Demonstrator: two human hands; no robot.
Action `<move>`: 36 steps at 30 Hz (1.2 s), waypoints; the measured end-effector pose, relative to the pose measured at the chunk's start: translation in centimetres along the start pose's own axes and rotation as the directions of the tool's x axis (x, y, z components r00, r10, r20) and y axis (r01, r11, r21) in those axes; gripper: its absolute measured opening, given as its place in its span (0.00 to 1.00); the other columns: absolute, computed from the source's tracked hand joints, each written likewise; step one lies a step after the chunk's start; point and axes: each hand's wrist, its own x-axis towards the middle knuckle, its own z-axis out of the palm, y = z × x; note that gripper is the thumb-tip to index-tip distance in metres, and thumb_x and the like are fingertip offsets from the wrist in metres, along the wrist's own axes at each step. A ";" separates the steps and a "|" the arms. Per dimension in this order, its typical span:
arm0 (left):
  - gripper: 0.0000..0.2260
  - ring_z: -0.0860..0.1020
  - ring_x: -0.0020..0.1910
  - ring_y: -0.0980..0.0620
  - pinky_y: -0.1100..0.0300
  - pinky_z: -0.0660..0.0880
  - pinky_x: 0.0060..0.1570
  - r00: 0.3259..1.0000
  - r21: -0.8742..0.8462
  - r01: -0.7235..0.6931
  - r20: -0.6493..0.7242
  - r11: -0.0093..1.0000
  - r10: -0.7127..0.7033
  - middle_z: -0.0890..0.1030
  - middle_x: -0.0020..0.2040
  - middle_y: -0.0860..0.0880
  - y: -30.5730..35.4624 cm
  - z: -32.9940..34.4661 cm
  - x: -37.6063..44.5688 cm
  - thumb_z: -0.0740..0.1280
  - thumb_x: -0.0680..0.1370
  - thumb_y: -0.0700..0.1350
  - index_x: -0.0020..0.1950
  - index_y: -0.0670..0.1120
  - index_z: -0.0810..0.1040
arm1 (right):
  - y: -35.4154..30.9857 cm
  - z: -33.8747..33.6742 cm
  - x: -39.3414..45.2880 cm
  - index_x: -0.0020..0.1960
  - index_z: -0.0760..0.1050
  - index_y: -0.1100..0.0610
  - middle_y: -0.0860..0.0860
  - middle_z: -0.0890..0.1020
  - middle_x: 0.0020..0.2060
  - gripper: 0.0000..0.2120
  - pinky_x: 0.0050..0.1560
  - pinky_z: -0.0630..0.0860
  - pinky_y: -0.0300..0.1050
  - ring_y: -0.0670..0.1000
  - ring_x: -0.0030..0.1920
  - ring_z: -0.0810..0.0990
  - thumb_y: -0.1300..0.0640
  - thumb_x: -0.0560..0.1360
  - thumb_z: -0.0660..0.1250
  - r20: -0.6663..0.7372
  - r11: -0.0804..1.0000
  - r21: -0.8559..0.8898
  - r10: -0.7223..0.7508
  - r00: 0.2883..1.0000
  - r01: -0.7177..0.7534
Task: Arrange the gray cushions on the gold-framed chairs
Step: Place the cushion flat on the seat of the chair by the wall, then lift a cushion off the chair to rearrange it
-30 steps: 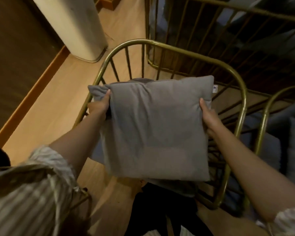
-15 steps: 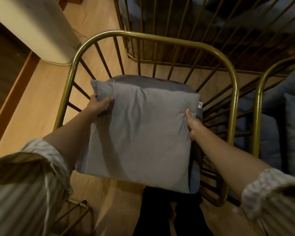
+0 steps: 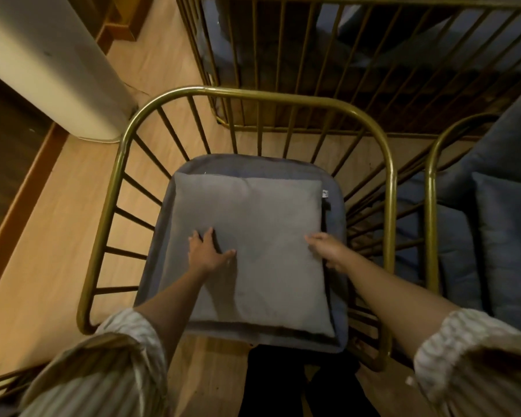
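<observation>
A gray square cushion point(image 3: 262, 212) lies flat on the darker seat pad point(image 3: 334, 188) of a gold-framed chair point(image 3: 388, 164) right below me. My left hand point(image 3: 208, 251) rests palm down on the cushion's left half, fingers spread. At the cushion's right edge sits my right hand point(image 3: 328, 248), fingers curled over the edge; whether it grips the fabric is unclear. A small white tag shows at the cushion's far right corner.
A second gold-framed chair point(image 3: 430, 182) with dark blue cushions point(image 3: 506, 236) stands close on the right. More gold frames with vertical bars point(image 3: 313, 55) stand behind. A cream cylindrical appliance point(image 3: 48, 64) stands at the left on the wooden floor point(image 3: 54, 224).
The cushion went from being held up in both hands down onto the chair seat, where it now lies flat. My left hand moved from gripping its edge onto its top.
</observation>
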 end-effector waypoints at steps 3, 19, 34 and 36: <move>0.43 0.48 0.80 0.38 0.42 0.54 0.77 0.997 0.057 -0.066 0.032 0.996 0.065 0.49 0.81 0.38 2.3 1.0 -2.3 0.73 0.72 0.59 0.79 0.46 0.55 | 1.1 -2.0 -2.6 0.70 0.71 0.57 0.53 0.77 0.63 0.23 0.56 0.69 0.47 0.54 0.56 0.73 0.45 0.80 0.61 0.146 0.992 -0.085 0.105 0.984 -0.093; 0.33 0.63 0.75 0.39 0.48 0.65 0.72 0.904 -0.112 -0.301 0.282 0.947 0.321 0.62 0.77 0.39 24.0 13.1 -17.2 0.69 0.78 0.48 0.78 0.40 0.57 | 10.3 -21.8 -12.3 0.59 0.78 0.64 0.58 0.82 0.47 0.12 0.51 0.74 0.44 0.53 0.47 0.79 0.61 0.77 0.68 -0.421 0.946 -0.052 -0.312 0.852 0.320; 0.27 0.79 0.61 0.37 0.44 0.76 0.61 0.887 -0.352 -0.265 0.275 0.898 0.370 0.81 0.60 0.38 46.5 31.5 -23.2 0.70 0.73 0.58 0.62 0.39 0.75 | 30.5 -54.5 -17.6 0.67 0.73 0.63 0.61 0.78 0.64 0.24 0.61 0.72 0.53 0.62 0.63 0.76 0.47 0.79 0.65 -0.679 0.991 -0.046 0.060 0.731 -0.125; 0.31 0.74 0.67 0.36 0.43 0.72 0.66 0.937 -0.387 -0.179 0.214 0.904 0.277 0.75 0.69 0.39 47.7 31.1 -24.7 0.68 0.76 0.58 0.71 0.40 0.69 | 32.0 -56.2 -17.1 0.72 0.69 0.59 0.58 0.75 0.68 0.34 0.64 0.71 0.53 0.60 0.67 0.74 0.37 0.75 0.65 -0.638 0.990 -0.043 0.074 0.766 -0.131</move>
